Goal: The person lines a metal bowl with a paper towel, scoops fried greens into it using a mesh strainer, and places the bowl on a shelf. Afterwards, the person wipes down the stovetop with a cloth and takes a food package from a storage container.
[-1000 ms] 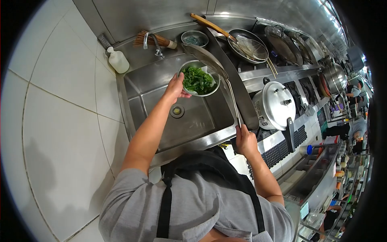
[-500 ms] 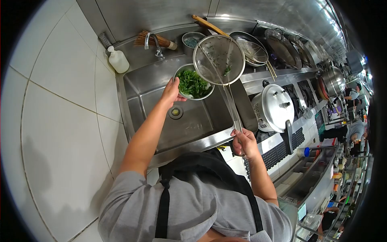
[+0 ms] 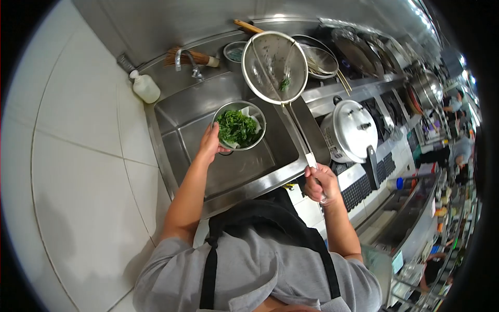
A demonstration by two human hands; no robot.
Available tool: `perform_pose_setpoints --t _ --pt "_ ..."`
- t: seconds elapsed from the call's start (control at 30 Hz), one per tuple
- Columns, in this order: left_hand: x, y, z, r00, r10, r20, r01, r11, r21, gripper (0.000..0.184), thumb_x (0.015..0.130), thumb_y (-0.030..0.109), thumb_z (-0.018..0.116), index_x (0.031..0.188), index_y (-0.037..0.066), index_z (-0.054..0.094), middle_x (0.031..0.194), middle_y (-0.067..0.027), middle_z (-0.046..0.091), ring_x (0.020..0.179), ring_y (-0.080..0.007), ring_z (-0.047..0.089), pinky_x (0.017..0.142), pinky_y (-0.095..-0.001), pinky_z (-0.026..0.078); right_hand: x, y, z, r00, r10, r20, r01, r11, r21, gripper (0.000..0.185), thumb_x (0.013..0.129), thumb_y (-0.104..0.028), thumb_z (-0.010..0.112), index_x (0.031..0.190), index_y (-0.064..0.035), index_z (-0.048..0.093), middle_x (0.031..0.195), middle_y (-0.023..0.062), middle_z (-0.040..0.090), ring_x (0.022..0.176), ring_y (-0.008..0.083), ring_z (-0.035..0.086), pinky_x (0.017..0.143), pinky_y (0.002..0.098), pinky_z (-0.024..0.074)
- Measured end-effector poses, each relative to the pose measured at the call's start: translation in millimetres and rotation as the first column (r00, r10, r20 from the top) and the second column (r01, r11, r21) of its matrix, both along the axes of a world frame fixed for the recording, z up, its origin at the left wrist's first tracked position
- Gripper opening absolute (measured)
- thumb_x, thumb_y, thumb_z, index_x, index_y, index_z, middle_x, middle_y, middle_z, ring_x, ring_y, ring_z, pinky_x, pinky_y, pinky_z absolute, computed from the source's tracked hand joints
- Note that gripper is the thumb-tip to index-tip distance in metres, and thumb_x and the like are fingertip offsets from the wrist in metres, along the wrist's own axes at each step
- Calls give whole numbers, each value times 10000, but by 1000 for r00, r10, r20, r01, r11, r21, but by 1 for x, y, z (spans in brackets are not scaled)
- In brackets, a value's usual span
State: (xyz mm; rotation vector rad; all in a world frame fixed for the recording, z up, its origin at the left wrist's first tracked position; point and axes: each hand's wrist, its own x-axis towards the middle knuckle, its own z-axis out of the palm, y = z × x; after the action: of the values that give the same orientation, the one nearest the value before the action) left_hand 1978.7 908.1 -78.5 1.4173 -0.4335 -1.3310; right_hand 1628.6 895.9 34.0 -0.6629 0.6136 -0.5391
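My left hand point(image 3: 210, 143) grips the left rim of a round metal bowl point(image 3: 263, 136), holding it over the steel sink point(image 3: 228, 179). Chopped green leaves point(image 3: 236, 128) fill the bowl, and a bit of something white shows at its upper right side. In my right hand point(image 3: 321, 184) is the long metal handle of a strainer point(image 3: 275, 67). The strainer's round mesh is raised beyond the bowl, near the far edge of the sink, with a few green scraps clinging inside. Bowl and strainer are apart.
Behind the sink are a faucet point(image 3: 188, 63), a straw brush point(image 3: 210, 61) and a small metal bowl point(image 3: 235, 50). A white bottle point(image 3: 145, 87) stands at the left corner. Rightward, a pressure cooker point(image 3: 349, 130) sits by the burners, with pans point(image 3: 358, 52) behind. People work far right.
The bowl of leaves has come nearer to me and away from the strainer, so more of it shows. The strainer has tilted and shifted slightly up and left.
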Motion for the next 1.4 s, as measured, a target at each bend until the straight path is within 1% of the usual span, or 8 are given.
perform_pose_setpoints --t 0.2,0.4,0.63,0.83,0.93,1.0,1.13,1.4 --pt "-14 1 7 978 -209 5 209 976 -61 477 966 416 401 1356 143 375 1134 -95 585 803 -178 652 602 -312 553 -86 62 26 905 -330 267 361 929 -76 220 957 -133 375 926 41 505 419 -4 319 258 91 283 222 244 241" --pt "-79 1 40 920 -390 47 391 920 -28 514 949 314 502 1315 -32 399 1289 -117 490 1189 -200 456 958 -329 397 -182 197 16 658 -581 479 705 699 -121 334 994 -177 224 1115 41 447 391 -39 275 248 80 295 218 219 275" --pt "-170 28 3 656 -739 -153 737 671 -84 442 987 291 406 1308 -13 407 1266 -114 508 1119 -215 523 937 -339 425 -262 328 -16 135 -984 114 971 109 -211 280 963 -89 355 1211 9 439 483 -33 343 324 77 329 321 214 281" --pt "-272 67 -17 571 -797 -195 817 575 41 437 986 288 405 1298 -18 416 1237 -112 533 1089 -206 544 927 -336 436 -375 385 -107 -337 -873 -352 874 -151 -462 403 922 -72 418 1317 5 394 588 38 521 398 101 438 361 236 380" --pt "-328 89 -6 590 -783 -195 807 574 136 432 987 283 404 1299 -15 417 1241 -112 531 1092 -211 542 933 -339 436 -441 422 -186 -474 -635 -610 804 -31 -593 477 886 -49 424 1359 -23 365 748 137 648 501 197 563 489 339 490" --pt "-355 98 -12 607 -771 -192 794 585 163 432 986 279 406 1302 -15 414 1239 -114 531 1095 -218 542 936 -347 438 -484 437 -236 -784 -346 -516 419 319 -850 544 848 -36 453 1382 -79 354 817 169 655 567 291 597 570 412 493" --pt "-398 112 4 586 -797 -144 800 541 259 427 982 284 416 1292 -10 423 1218 -116 543 1089 -220 546 926 -355 449 -542 454 -299 -764 -90 -639 454 629 -631 563 829 -71 479 1375 -175 393 758 167 639 680 352 616 616 471 480" --pt "-433 113 7 589 -808 10 732 540 415 427 975 300 434 1285 6 434 1187 -101 564 1026 -209 582 852 -347 495 -609 456 -360 -766 -26 -642 472 655 -590 530 812 -101 528 1321 -228 458 754 151 614 643 341 619 552 468 497"
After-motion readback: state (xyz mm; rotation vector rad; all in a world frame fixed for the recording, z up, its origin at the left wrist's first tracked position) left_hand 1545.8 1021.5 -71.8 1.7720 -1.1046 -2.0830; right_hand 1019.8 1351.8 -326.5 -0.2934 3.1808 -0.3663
